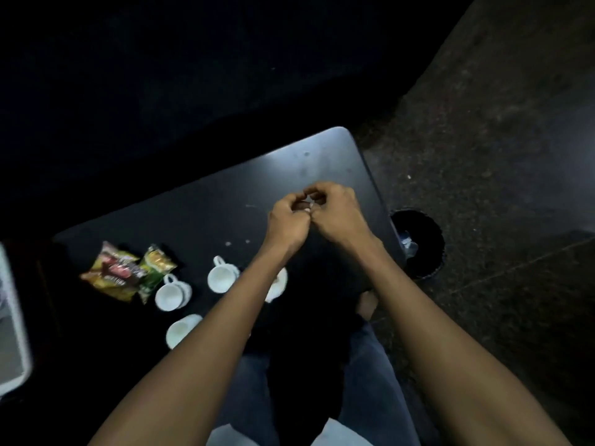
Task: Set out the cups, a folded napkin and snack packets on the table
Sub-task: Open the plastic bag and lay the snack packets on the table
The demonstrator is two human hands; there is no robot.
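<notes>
My left hand (286,220) and my right hand (335,210) meet above the right part of the black table (199,214), fingers curled around a small pale thing (308,204), mostly hidden; what it is I cannot tell. Several white cups stand on the near left of the table: one (169,294) beside the packets, one (220,276) with its handle up, one (180,329) at the near edge, and one (277,286) partly behind my left forearm. A red-and-yellow snack packet (112,273) and a green one (154,268) lie at the left.
A dark round bin (418,243) sits on the floor just right of the table. A pale-framed object (13,323) shows at the left edge. Speckled stone floor (483,156) runs to the right; my knees and one foot (367,304) are below the table's near edge.
</notes>
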